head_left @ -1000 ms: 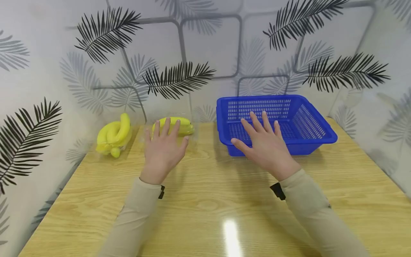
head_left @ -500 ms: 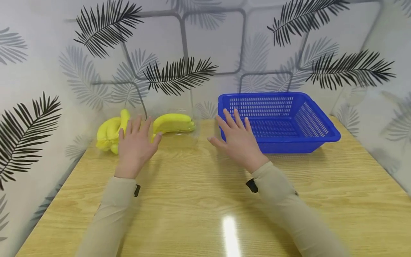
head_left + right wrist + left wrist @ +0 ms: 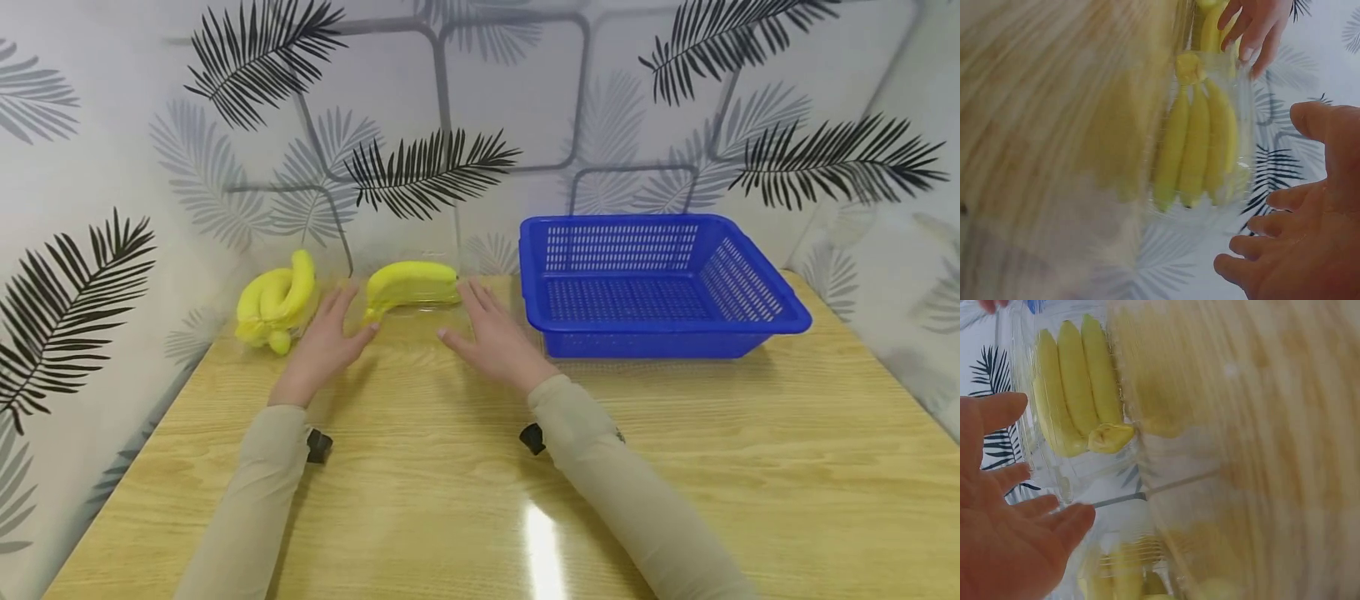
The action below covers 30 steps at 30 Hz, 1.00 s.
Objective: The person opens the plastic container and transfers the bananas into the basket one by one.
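A bunch of yellow bananas lies in a clear plastic box near the wall. My left hand is at the left end of this box, fingers extended and thumb spread. On the opposite end my right hand reaches forward, also with fingers extended, its fingertips close to the box. In the left wrist view the banana fingers show through the clear plastic, with the palm facing them. Neither hand is curled round anything. A second bunch of bananas, in clear wrapping, sits just left of my left hand.
A blue plastic basket with slotted sides stands to the right of my right hand. The wooden table meets a wall with a leaf pattern behind the bananas.
Both hands have moved left in the head view, the right one from in front of the basket to the box's right end. The left hand has turned its palm inward. The bananas stay put.
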Motion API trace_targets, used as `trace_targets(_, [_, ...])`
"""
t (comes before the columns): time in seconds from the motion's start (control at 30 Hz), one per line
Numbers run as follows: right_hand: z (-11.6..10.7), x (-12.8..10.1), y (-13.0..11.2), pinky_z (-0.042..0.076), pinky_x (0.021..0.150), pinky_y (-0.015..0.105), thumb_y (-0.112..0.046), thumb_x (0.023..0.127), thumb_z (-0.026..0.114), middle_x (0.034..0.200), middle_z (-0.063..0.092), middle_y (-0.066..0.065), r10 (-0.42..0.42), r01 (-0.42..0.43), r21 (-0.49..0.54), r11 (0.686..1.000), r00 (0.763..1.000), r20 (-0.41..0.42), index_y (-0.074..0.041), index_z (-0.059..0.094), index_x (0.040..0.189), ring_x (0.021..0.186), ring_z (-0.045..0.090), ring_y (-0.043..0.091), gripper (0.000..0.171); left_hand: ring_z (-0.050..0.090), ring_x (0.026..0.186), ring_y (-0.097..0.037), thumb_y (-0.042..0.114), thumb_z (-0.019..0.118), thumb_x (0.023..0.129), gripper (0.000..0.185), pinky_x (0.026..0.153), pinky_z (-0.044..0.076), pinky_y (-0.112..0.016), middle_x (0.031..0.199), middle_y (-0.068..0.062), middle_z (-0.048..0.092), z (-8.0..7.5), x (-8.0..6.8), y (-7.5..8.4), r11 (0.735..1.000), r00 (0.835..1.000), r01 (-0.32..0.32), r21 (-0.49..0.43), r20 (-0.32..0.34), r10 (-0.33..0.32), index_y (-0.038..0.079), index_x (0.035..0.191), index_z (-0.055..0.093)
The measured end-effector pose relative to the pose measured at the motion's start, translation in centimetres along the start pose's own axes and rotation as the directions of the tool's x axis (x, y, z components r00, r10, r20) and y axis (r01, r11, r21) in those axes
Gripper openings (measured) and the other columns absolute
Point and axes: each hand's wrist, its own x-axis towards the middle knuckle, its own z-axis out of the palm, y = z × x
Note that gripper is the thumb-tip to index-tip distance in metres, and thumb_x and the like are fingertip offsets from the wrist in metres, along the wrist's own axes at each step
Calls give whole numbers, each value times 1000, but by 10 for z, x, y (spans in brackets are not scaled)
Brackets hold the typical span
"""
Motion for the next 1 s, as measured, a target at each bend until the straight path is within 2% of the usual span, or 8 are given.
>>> trace_targets(0.2, [8,3,8,15,119,43,-48,100,49,164,3,10,33,-41,141,989,998,61,-13,6,159,148,12,27,81,31,138,-45,27,60,98,75,105,35,-61,157,-22,24,-3,-1,-5,988,998,37,-150,49,-30,15,157,16])
trace_targets(0.33, [10,4,9,15,119,43,-42,100,53,163,7,12,24,-31,138,990,998,52,-12,9,159,148,12,27,79,38,132,-47,25,62,97,70,100,41,-60,155,-24,27,-7,-2,-2,989,998,45,-143,39,-40,12,154,24])
trace_targets(0.47, [11,-1,6,22,117,44,-37,99,58,162,16,14,20,-23,87,996,999,31,-9,14,158,145,24,30,79,48,124,-46,24,62,96,62,91,48,-57,153,-25,31,-13,-8,3,993,998,41,-115,49,-36,10,148,32])
trace_targets(0.6, [10,-17,-1,35,111,45,-31,97,63,157,26,19,-13,13,0,1000,1000,12,-4,19,155,133,43,36,78,54,117,-46,19,61,97,51,87,52,-54,149,-29,34,-22,-19,7,995,995,20,-99,104,-10,6,141,37])
trace_targets(0.7, [9,-34,-7,40,107,44,-27,95,65,151,33,23,-56,56,-78,995,998,-3,1,22,152,127,50,38,76,58,111,-46,17,60,97,46,86,53,-54,143,-32,40,-29,-30,14,999,988,-25,-48,150,31,3,137,41])
trace_targets(0.87, [3,-67,-17,45,103,42,-24,95,65,139,45,26,-102,96,-166,981,994,-29,8,30,145,121,54,36,69,59,108,-44,22,65,94,41,85,50,-53,127,-30,55,-45,-49,34,994,968,-94,48,238,80,5,128,49])
trace_targets(1.0, [-5,-85,-25,49,97,44,-27,95,64,133,50,22,-76,67,-188,980,996,-42,5,38,140,115,56,35,61,61,96,-34,25,69,91,46,80,50,-47,119,-25,58,-55,-57,45,993,947,-104,54,310,83,9,129,50])
